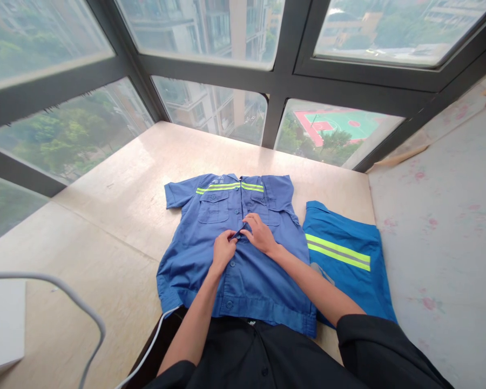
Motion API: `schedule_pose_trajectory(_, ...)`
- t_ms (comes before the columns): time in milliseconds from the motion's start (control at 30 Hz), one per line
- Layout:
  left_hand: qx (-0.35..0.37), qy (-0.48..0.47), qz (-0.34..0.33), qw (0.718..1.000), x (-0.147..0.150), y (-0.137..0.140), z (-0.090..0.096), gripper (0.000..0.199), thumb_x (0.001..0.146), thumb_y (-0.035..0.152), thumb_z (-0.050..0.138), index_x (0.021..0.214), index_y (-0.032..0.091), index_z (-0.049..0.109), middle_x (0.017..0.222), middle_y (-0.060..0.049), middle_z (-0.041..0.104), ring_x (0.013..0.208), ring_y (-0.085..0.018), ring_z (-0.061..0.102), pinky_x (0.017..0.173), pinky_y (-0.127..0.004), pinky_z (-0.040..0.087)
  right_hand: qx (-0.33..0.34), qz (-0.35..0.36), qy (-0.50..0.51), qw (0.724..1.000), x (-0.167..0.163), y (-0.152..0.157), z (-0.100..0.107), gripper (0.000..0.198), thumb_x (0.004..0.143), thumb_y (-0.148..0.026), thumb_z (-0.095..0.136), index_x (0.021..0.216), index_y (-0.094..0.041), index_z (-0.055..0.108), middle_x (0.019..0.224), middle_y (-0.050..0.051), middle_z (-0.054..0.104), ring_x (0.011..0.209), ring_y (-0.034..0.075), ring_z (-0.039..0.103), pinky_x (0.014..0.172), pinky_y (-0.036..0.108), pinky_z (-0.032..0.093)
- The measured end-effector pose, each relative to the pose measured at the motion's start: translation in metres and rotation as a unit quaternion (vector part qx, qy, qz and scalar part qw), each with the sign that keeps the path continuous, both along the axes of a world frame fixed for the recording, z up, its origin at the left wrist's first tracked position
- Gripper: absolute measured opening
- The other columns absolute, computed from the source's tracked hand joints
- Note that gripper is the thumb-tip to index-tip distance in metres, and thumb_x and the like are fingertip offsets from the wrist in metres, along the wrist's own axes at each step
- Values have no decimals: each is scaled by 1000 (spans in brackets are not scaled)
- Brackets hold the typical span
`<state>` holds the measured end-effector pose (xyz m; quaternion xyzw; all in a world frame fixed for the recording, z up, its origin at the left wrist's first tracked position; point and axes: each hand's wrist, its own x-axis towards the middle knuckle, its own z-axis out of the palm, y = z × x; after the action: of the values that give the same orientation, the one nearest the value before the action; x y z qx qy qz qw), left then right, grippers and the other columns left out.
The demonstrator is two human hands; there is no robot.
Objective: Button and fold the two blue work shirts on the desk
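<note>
A blue short-sleeved work shirt [202, 256] lies front side up before me, with yellow-and-grey reflective strips across its chest and two flap pockets. Down its middle runs a buttoned placket. My left hand [224, 249] pinches the placket edge near the shirt's centre, just above a button [233, 264]. From the other side, my right hand [258, 232] has its thumb and fingers on the same lifted edge. The fingertips of both hands nearly meet there, and the button between them is mostly hidden.
Folded bright blue garment [344, 221] with a reflective strip lies right of the shirt. The pale sill [105, 216] meets framed windows [210, 111] and a flowered wall [441, 243]. At left are a grey cable [65, 286] and a white box [4, 324].
</note>
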<state>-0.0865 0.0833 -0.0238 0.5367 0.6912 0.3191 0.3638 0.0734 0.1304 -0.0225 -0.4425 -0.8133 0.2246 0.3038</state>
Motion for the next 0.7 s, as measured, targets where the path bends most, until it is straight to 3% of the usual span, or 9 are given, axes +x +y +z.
schedule_pose_trajectory(100, 17, -40, 25, 999, 1, -3, -4, 22, 75, 11, 56, 90, 16, 71, 90, -5, 74, 83, -19, 68, 82, -32, 50, -69, -36, 59, 995, 4, -7, 10, 17, 89, -26, 58, 103, -18, 65, 107, 10, 63, 95, 21, 61, 79, 31, 51)
schedule_pose_trajectory(167, 14, -69, 36, 997, 0, -4, -5, 23, 74, 12, 57, 91, 16, 71, 90, -5, 74, 82, -19, 68, 82, -31, 51, -212, -28, 92, 973, 4, -10, 14, 12, 88, -25, 57, 89, -18, 67, 91, 5, 68, 75, 15, 61, 65, 25, 50)
schedule_pose_trajectory(267, -1, -105, 49, 993, -2, -3, -4, 25, 71, 14, 59, 92, 15, 72, 91, -6, 75, 83, -20, 68, 82, -32, 52, -480, -12, 134, 867, 1, -10, 16, 14, 87, -22, 55, 83, -16, 67, 82, 2, 72, 46, 7, 51, 39, 18, 35)
schedule_pose_trajectory(333, -10, -120, 56, 991, -4, -2, -2, 26, 69, 16, 61, 93, 14, 72, 92, -6, 75, 85, -20, 68, 83, -33, 52, -570, -25, 177, 802, -2, -9, 15, 13, 86, -21, 55, 84, -15, 67, 83, 3, 73, 40, 5, 48, 33, 18, 28)
schedule_pose_trajectory(400, -10, -134, 56, 989, -5, -3, 0, 27, 69, 18, 61, 93, 14, 73, 92, -7, 75, 85, -21, 69, 84, -34, 52, -593, -39, 219, 774, -6, -8, 14, 12, 86, -21, 57, 82, -15, 66, 81, 3, 73, 40, 5, 49, 31, 16, 26)
schedule_pose_trajectory(467, -6, -147, 49, 988, -6, -5, 2, 28, 70, 20, 60, 93, 14, 74, 92, -7, 75, 84, -20, 69, 83, -33, 52, -598, -44, 237, 764, -9, -7, 13, 13, 85, -22, 60, 76, -14, 65, 78, 2, 73, 39, 4, 48, 30, 15, 24)
schedule_pose_trajectory(700, 23, -120, 39, 992, -7, -7, 9, 29, 76, 38, 62, 87, 15, 75, 86, -7, 75, 81, -21, 68, 77, -31, 51, -568, -68, 201, 795, -16, -4, 16, 19, 81, -25, 68, 66, -15, 61, 65, -2, 67, 35, 2, 42, 30, 16, 16)
